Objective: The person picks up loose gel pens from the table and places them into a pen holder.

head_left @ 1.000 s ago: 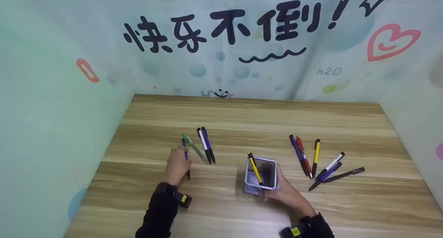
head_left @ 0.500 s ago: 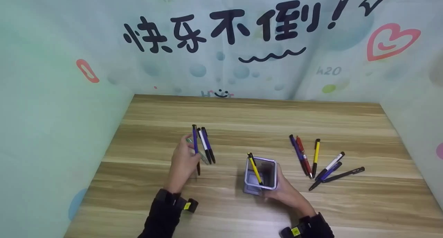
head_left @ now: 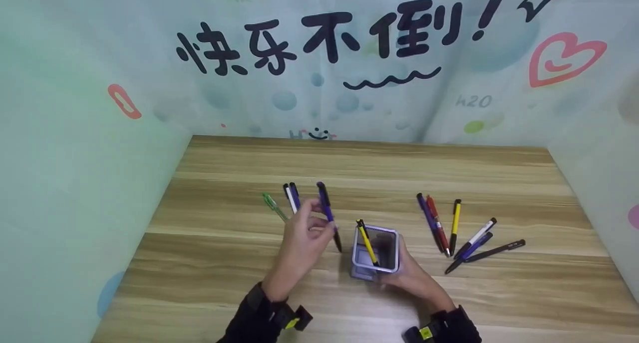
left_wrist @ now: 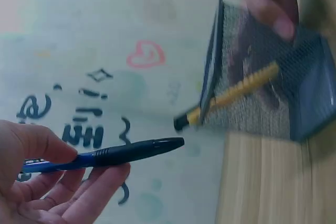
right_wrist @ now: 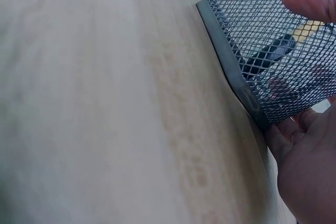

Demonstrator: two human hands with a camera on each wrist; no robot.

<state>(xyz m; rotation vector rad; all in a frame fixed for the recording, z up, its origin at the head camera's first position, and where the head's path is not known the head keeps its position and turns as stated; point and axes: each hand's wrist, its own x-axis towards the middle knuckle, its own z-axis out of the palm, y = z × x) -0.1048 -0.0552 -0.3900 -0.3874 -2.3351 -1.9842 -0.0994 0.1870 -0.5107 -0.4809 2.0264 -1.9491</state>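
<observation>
My left hand (head_left: 302,243) pinches a blue pen (head_left: 326,208) between thumb and fingers, just left of the pen holder. In the left wrist view the pen's black grip and tip (left_wrist: 139,150) point toward the holder's open top. My right hand (head_left: 418,279) grips the square grey mesh pen holder (head_left: 363,273) from its right side, thumb and fingers around the wall. Inside the holder leans a yellow pen (head_left: 368,245), its black end above the rim. Through the mesh (right_wrist: 231,19) the right wrist view shows that pen's dark lower end.
Left on the wooden table (head_left: 199,283) lie a green pen (head_left: 272,203), a white pen (head_left: 289,197) and a purple-blue pen (head_left: 294,193), partly behind my left hand. On the right lie several pens, among them a red pen (head_left: 438,228) and a black pen (head_left: 496,251).
My left hand has picked the blue pen up off the table on the left and carried it right, toward the holder. The right hand and the pen holder have stayed in place.
</observation>
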